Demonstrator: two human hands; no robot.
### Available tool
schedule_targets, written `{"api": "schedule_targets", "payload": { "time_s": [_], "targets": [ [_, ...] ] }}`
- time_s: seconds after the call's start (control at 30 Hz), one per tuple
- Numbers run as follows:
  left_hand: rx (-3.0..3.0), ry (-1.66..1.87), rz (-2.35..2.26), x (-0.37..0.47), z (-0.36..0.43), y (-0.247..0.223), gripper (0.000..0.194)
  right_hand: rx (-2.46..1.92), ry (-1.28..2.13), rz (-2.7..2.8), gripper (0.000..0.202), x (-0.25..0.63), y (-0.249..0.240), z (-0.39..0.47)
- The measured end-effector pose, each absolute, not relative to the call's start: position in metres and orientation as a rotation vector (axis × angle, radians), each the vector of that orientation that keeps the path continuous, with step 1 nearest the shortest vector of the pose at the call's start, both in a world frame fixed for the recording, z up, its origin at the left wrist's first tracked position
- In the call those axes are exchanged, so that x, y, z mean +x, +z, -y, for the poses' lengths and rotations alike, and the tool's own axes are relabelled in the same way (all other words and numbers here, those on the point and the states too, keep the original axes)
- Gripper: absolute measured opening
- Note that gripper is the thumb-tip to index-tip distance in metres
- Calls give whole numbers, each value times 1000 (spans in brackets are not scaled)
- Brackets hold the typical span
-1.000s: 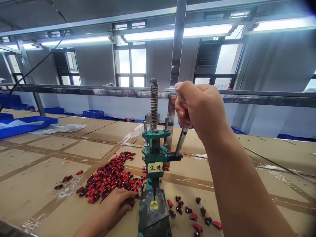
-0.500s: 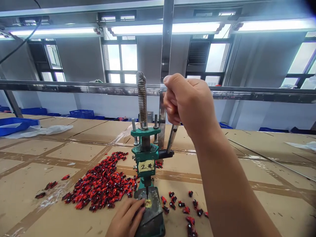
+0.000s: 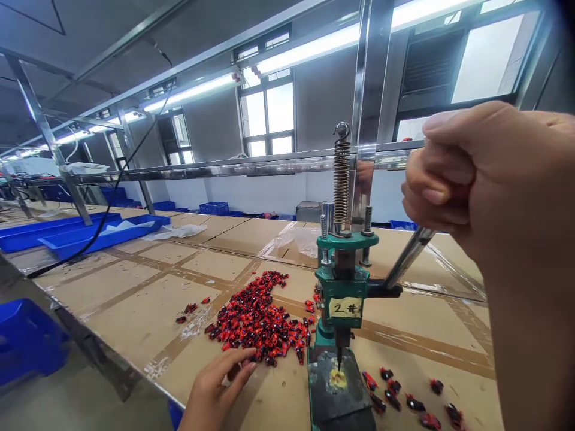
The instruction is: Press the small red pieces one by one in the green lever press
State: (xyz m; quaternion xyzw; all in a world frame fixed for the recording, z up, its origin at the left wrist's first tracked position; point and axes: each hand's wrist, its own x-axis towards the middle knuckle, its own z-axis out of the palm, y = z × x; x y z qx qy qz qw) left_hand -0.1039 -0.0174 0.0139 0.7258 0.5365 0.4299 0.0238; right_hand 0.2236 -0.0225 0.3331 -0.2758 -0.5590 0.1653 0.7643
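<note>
My right hand [image 3: 489, 173] is wrapped round the top of the metal lever [image 3: 409, 257] of a green hand press [image 3: 344, 287]. The press carries a paper label reading "2 #" and a coil spring [image 3: 341, 179] on top. Its thin punch points down at a yellowish spot [image 3: 338, 378] on the dark base plate [image 3: 336, 404]. My left hand [image 3: 220, 383] is at the near edge of a pile of small red and black parts [image 3: 260, 317]. Its thumb and fingers are apart, and I see nothing between them.
Several more red and black parts [image 3: 415, 402] lie right of the press. Blue trays [image 3: 108, 236] and clear plastic film sit at the back left. A blue stool [image 3: 29, 347] stands beyond the cardboard-covered table's [image 3: 121, 284] left edge. A metal post [image 3: 368, 108] rises behind the press.
My left hand has left the press's base plate and moved left to the pile. The view has turned left. My right hand stays on the lever.
</note>
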Motion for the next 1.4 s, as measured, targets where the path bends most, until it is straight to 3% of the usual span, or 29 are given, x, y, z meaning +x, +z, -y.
{"api": "schedule_targets", "payload": {
  "time_s": [0.13, 0.23, 0.37, 0.5, 0.63, 0.8, 1.03, 1.2, 1.3, 1.4],
  "targets": [
    [2315, 1161, -1893, -174, -16, 14, 37, -562, 396, 1263, 50, 225, 333, 18],
    [2270, 739, -2215, -231, -55, 20, 38, -547, 342, 1186, 47, 223, 332, 19],
    [2231, 614, -2254, -262, -91, 30, 39, -564, 449, 1217, 47, 225, 331, 21],
    [2266, 601, -2276, -214, -88, 39, 49, -545, 494, 1270, 47, 229, 332, 19],
    [2564, 499, -1713, -122, -51, 41, 39, -526, 463, 1283, 45, 229, 331, 17],
    [2395, 201, -2057, -49, -20, 35, 41, -508, 441, 1314, 43, 232, 329, 15],
    [2240, 52, -2163, -39, -9, 36, 29, -525, 428, 1321, 47, 230, 329, 18],
    [2123, 247, -2114, -42, 3, 32, 28, -535, 444, 1325, 47, 232, 329, 18],
    [1948, 650, -1854, -34, 8, 19, 26, -503, 448, 1343, 46, 233, 328, 16],
    [1596, 1052, -1455, -10, 9, 13, 44, -456, 432, 1376, 47, 233, 328, 15]
  ]
}}
